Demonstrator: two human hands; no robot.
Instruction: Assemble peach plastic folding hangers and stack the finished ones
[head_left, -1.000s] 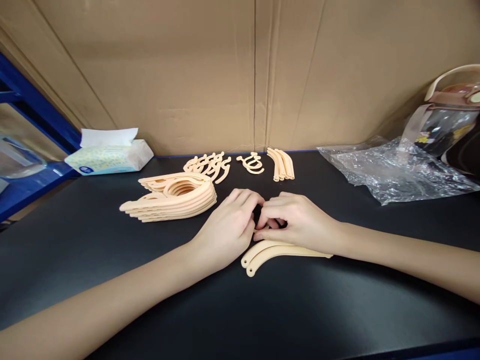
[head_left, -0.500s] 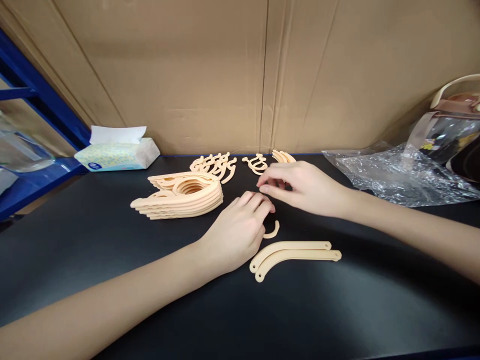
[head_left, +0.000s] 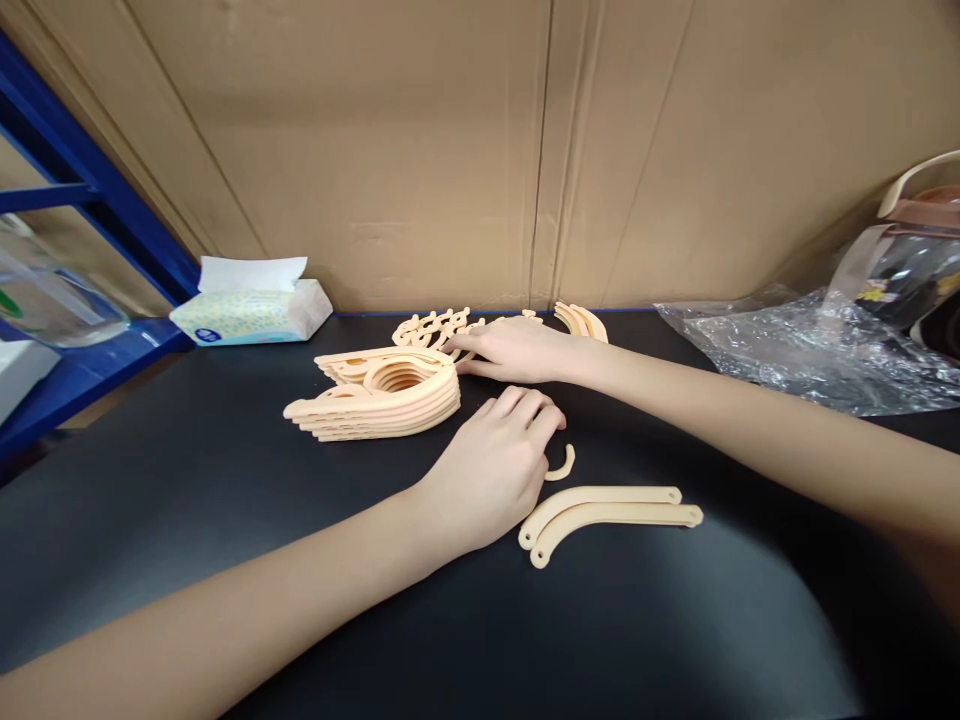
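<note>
My left hand (head_left: 495, 465) rests on the black tabletop with its fingers curled. A pale curved hook (head_left: 566, 463) sticks out from under those fingers, its other end hidden by the hand. My right hand (head_left: 517, 350) reaches across to the back, fingers apart, at the near edge of a group of small hooks (head_left: 431, 325), partly covering them. Left of both hands lies a stack of folded peach plastic hangers (head_left: 382, 400). Two curved hanger arms (head_left: 611, 510) lie side by side at the right of my left hand.
More curved arms (head_left: 581, 320) lie at the back by the cardboard wall (head_left: 420, 150). A tissue pack (head_left: 251, 305) stands at the back left, beside a blue metal frame (head_left: 112, 225). Crumpled clear plastic (head_left: 780, 345) and a bottle (head_left: 900, 265) are at the right.
My right hand has moved left and back, from beside my left hand to the small hooks. My left hand stays at the curved hook. The view has shifted slightly.
</note>
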